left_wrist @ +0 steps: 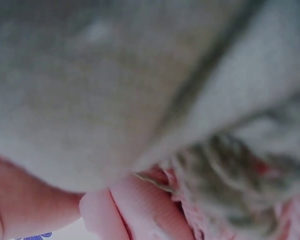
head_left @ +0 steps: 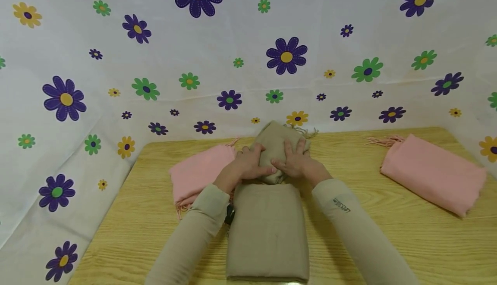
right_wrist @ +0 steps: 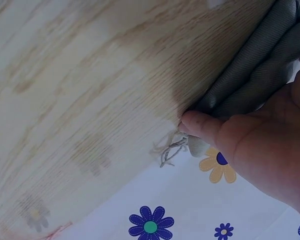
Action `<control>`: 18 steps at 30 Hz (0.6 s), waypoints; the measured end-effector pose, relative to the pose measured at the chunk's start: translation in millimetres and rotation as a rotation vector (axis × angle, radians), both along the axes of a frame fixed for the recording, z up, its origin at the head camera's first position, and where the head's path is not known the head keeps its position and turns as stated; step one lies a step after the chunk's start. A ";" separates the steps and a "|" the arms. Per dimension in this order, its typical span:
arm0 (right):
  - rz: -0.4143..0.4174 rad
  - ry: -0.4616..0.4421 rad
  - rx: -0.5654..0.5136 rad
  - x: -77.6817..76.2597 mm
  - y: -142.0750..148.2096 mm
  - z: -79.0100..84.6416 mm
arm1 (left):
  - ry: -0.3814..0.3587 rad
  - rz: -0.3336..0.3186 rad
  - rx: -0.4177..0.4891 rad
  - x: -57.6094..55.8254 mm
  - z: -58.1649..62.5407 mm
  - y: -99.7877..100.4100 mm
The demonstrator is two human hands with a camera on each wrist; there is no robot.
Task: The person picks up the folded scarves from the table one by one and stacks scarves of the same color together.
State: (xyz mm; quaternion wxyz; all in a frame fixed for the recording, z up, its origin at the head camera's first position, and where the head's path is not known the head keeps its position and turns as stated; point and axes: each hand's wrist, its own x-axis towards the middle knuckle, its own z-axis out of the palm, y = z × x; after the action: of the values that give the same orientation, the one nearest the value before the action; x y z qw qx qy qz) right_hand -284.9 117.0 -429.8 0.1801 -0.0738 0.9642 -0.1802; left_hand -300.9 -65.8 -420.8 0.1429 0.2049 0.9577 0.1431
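I can see a soft, tan woven cloth (head_left: pixel 274 147) folded into a thick little bundle. It sits at the back of the table (head_left: pixel 347 158), turned a bit so one corner points back. Its side shows puffy folded layers, and thin, curly strings stick out at the back right.

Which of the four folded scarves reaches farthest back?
The far beige scarf, its back corner showing against the flowered cloth. The near beige scarf lies in front; the left scarf and right scarf are pink.
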 end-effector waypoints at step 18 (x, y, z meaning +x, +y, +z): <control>-0.057 0.018 -0.012 19.6 -17.4 9.3 | -0.017 -0.096 0.097 -13.6 0.7 -13.7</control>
State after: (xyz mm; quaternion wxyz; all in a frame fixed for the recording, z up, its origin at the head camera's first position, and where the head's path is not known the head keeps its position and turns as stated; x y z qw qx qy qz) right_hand -265.3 99.6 -420.5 0.1659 -0.0491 0.9664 -0.1902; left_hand -314.5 -79.5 -420.1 0.1476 0.2559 0.9375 0.1840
